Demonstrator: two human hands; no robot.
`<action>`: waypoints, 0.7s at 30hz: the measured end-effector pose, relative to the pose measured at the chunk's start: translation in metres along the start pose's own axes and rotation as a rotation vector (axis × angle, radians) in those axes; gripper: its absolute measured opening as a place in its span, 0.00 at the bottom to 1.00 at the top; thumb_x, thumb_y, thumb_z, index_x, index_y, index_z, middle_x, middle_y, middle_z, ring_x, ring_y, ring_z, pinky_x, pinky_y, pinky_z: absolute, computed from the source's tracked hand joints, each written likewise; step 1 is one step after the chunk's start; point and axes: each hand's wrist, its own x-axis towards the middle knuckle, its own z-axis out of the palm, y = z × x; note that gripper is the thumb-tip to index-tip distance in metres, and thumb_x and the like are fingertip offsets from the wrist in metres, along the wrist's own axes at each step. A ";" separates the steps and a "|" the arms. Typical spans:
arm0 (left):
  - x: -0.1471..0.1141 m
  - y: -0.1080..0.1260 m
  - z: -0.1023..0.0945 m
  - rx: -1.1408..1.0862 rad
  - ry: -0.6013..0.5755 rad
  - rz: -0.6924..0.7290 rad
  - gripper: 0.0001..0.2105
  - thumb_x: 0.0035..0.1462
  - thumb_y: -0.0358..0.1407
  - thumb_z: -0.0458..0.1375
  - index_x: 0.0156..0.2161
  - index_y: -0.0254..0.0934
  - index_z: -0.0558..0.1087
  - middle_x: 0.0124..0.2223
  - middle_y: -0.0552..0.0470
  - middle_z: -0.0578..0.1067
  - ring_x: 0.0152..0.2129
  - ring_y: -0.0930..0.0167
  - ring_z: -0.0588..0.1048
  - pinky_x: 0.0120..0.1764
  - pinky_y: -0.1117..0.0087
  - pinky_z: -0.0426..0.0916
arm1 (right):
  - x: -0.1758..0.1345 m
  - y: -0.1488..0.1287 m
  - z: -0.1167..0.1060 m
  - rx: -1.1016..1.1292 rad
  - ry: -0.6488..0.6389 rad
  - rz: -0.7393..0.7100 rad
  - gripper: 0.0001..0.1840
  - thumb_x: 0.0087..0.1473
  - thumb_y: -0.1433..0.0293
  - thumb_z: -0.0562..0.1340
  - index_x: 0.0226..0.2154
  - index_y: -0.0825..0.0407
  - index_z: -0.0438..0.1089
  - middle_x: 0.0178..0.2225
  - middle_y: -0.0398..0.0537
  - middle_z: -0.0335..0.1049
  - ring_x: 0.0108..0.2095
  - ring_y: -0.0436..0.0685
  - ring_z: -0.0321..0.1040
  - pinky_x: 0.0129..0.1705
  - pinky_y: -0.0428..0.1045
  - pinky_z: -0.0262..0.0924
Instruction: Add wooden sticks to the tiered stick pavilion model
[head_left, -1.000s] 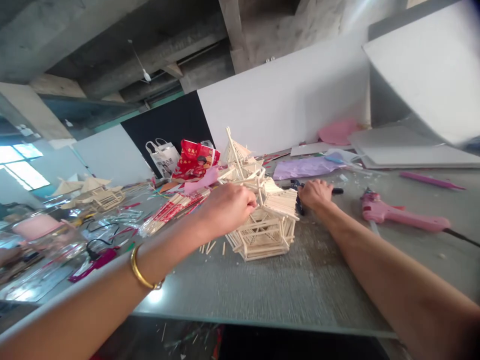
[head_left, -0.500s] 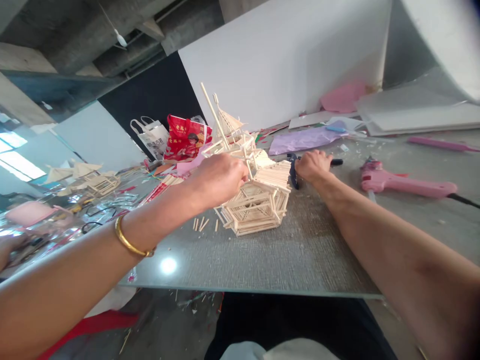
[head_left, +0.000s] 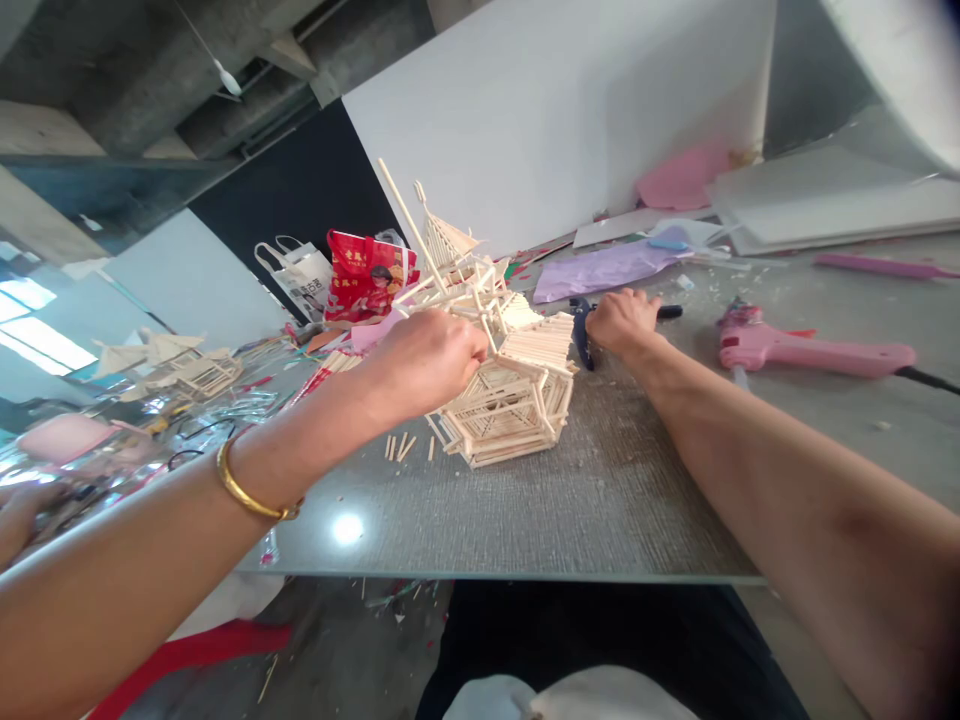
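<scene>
A model building made of thin wooden sticks (head_left: 510,425) stands on the table in front of me, with a many-sided base, slatted roofs and a pointed top. My left hand (head_left: 435,355) is closed at its middle level, thumb and fingers pinched at a part of the frame. The exact piece they grip is hidden. One long wooden stick (head_left: 409,222) slants up to the left behind that hand. To the right of the model, my right hand (head_left: 624,318) is wrapped round a dark tool with a blue head (head_left: 581,333). Its black end (head_left: 670,312) pokes out beyond the fingers.
A pink glue gun (head_left: 832,355) with its cord lies at right. Short stick pieces (head_left: 401,447) are left of the model. Behind are a purple sheet (head_left: 600,270) and a red bag (head_left: 367,280). Another stick model (head_left: 191,370) and a co-worker's hand (head_left: 26,515) are far left.
My left hand and the long stick have shifted slightly left, and the stick leans further over. The model's top has also moved a little left. My right hand stays on the dark tool.
</scene>
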 end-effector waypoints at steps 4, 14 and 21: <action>-0.001 0.000 0.002 0.000 0.021 -0.022 0.13 0.54 0.32 0.51 0.30 0.36 0.78 0.20 0.53 0.69 0.19 0.73 0.66 0.23 0.71 0.52 | -0.003 0.000 -0.003 -0.010 -0.002 -0.008 0.18 0.55 0.70 0.54 0.44 0.61 0.70 0.48 0.62 0.63 0.49 0.66 0.55 0.50 0.59 0.45; 0.000 0.000 0.001 -0.078 0.011 -0.019 0.13 0.54 0.32 0.51 0.33 0.35 0.79 0.22 0.53 0.70 0.21 0.73 0.68 0.27 0.70 0.57 | -0.003 0.000 -0.005 -0.054 -0.031 0.002 0.16 0.57 0.68 0.55 0.45 0.58 0.68 0.49 0.56 0.63 0.51 0.63 0.55 0.52 0.59 0.47; 0.002 0.002 -0.005 -0.194 -0.069 -0.023 0.12 0.52 0.29 0.52 0.33 0.31 0.79 0.21 0.54 0.72 0.20 0.74 0.70 0.30 0.69 0.61 | -0.002 0.000 -0.005 -0.054 -0.036 0.016 0.15 0.57 0.66 0.56 0.45 0.57 0.68 0.49 0.54 0.62 0.51 0.62 0.55 0.52 0.59 0.47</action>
